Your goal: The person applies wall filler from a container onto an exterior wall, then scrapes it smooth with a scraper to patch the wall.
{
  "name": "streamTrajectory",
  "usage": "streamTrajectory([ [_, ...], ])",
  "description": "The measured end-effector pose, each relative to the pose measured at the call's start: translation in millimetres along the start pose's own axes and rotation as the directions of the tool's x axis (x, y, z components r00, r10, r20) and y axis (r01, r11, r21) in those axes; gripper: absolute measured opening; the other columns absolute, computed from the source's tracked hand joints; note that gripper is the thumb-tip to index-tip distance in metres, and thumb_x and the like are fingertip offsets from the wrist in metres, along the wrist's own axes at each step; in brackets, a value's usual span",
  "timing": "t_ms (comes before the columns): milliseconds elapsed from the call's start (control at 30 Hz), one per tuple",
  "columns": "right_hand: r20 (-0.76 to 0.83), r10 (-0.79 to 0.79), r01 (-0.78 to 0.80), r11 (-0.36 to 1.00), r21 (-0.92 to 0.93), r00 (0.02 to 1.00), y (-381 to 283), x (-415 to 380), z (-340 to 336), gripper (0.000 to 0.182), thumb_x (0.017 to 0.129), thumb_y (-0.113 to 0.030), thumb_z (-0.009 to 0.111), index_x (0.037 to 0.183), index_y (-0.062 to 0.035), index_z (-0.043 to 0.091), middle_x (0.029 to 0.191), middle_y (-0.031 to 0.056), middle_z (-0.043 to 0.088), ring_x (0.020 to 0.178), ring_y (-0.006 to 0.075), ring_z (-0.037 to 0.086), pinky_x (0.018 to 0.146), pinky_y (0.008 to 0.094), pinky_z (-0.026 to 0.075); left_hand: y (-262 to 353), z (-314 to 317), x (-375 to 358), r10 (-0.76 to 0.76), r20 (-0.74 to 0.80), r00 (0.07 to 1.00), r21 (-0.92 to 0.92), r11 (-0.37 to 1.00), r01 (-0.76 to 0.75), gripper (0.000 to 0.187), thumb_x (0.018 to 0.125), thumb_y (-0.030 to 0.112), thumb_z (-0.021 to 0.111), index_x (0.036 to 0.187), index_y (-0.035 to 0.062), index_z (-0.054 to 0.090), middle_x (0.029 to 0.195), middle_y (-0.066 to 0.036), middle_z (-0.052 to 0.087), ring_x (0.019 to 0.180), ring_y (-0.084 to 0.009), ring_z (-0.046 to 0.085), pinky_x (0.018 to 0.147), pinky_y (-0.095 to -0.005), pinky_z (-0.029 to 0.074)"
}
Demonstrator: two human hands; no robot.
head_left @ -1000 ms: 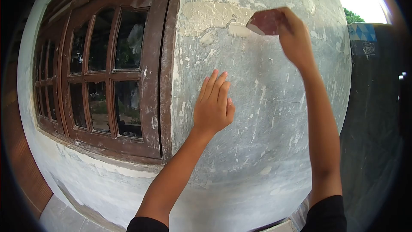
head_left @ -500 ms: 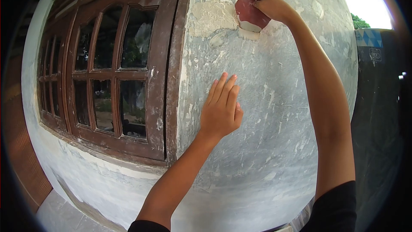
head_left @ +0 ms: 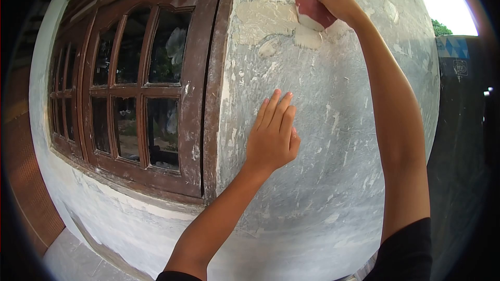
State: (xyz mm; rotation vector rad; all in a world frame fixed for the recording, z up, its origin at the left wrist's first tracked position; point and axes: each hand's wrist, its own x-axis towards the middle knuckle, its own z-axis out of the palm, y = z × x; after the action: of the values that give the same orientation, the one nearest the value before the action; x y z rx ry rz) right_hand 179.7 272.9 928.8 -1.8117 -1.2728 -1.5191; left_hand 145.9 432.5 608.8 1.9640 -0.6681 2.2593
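right hand point(head_left: 341, 1): fingers closed on a red scraper point(head_left: 311, 6), its edge pressed into the pale filler patch point(head_left: 271, 18) high on the wall point(head_left: 323, 140) | left hand point(head_left: 272, 135): fingers straight, together, flat on wall lower down | brown window point(head_left: 146, 83) just left

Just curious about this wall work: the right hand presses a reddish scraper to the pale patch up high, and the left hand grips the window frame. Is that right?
Not quite. In the head view the left hand lies flat on the grey wall, beside the window frame, not gripping it. The right hand does press the reddish scraper to the pale patch.
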Motion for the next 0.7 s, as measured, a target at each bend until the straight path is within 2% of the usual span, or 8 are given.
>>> streamTrajectory([
  [33,-0.103,0.027,-0.021,0.998,0.058,0.994,4,3,0,0.042,0.089,-0.003,0.050,0.128,-0.0046,0.064,0.114,0.0124,0.070,0.097,0.0217,0.067,0.090,0.0345,0.053,0,0,0,0.001,0.001,1.000,0.001,1.000,-0.001,0.040,0.078,0.008,0.057,0.117,0.0000,0.054,0.140,-0.020,0.052,0.138,-0.0405,0.043,0.113,-0.0543,0.037],
  [167,-0.017,0.050,-0.046,0.979,0.199,0.999,2,1,-8,0.044,0.088,-0.002,0.049,0.129,-0.0049,0.064,0.110,0.0112,0.070,0.096,0.0215,0.067,0.087,0.0340,0.053,0,0,-1,-0.004,0.005,1.000,-0.012,1.000,0.004,0.040,0.078,0.008,0.057,0.117,-0.0004,0.054,0.140,-0.020,0.052,0.138,-0.0403,0.042,0.113,-0.0546,0.036],
  [200,-0.018,0.047,-0.043,0.979,0.197,0.999,-1,0,-7,0.044,0.088,-0.002,0.049,0.129,-0.0049,0.064,0.110,0.0112,0.070,0.096,0.0215,0.067,0.087,0.0340,0.053,0,0,0,-0.005,0.005,1.000,-0.015,1.000,0.005,0.040,0.078,0.008,0.057,0.117,-0.0005,0.054,0.140,-0.020,0.052,0.138,-0.0403,0.042,0.113,-0.0548,0.036],
  [267,0.099,0.021,-0.022,1.000,0.017,0.995,-5,-6,-4,0.044,0.088,-0.002,0.050,0.129,-0.0049,0.064,0.110,0.0108,0.071,0.096,0.0208,0.067,0.087,0.0337,0.053,0,0,-1,-0.005,0.005,1.000,-0.016,1.000,0.005,0.040,0.078,0.008,0.057,0.117,-0.0005,0.054,0.140,-0.020,0.052,0.138,-0.0402,0.042,0.113,-0.0548,0.036],
  [400,-0.045,0.041,-0.041,0.999,-0.003,0.998,-2,7,-3,0.044,0.087,-0.003,0.051,0.128,-0.0055,0.066,0.110,0.0109,0.071,0.096,0.0204,0.067,0.088,0.0338,0.053,-1,1,-1,-0.001,0.011,1.000,-0.012,1.000,0.002,0.041,0.078,0.008,0.057,0.117,-0.0005,0.054,0.140,-0.020,0.051,0.138,-0.0401,0.042,0.113,-0.0546,0.035],
  [467,-0.073,0.089,-0.073,0.978,0.193,0.993,0,10,-14,0.043,0.086,-0.004,0.051,0.126,-0.0049,0.067,0.111,0.0109,0.071,0.095,0.0208,0.067,0.089,0.0347,0.053,-1,1,-1,-0.002,0.011,1.000,-0.013,1.000,0.002,0.041,0.078,0.008,0.057,0.117,-0.0005,0.054,0.140,-0.020,0.051,0.138,-0.0401,0.042,0.114,-0.0545,0.035],
  [600,0.020,0.010,-0.014,0.985,0.170,1.000,4,5,-11,0.043,0.086,-0.005,0.053,0.126,-0.0049,0.067,0.111,0.0112,0.071,0.094,0.0207,0.068,0.088,0.0350,0.054,0,0,-1,-0.005,0.016,1.000,-0.013,1.000,0.005,0.041,0.078,0.008,0.057,0.118,-0.0004,0.053,0.141,-0.020,0.051,0.138,-0.0401,0.042,0.114,-0.0543,0.035],
  [700,0.068,0.014,-0.016,0.999,0.034,0.998,7,4,-6,0.043,0.086,-0.005,0.054,0.128,-0.0052,0.066,0.111,0.0108,0.071,0.094,0.0207,0.068,0.088,0.0348,0.054,-1,1,-2,-0.005,0.019,1.000,-0.015,1.000,0.005,0.042,0.078,0.008,0.057,0.118,-0.0004,0.053,0.141,-0.020,0.051,0.139,-0.0400,0.041,0.114,-0.0542,0.035],
])
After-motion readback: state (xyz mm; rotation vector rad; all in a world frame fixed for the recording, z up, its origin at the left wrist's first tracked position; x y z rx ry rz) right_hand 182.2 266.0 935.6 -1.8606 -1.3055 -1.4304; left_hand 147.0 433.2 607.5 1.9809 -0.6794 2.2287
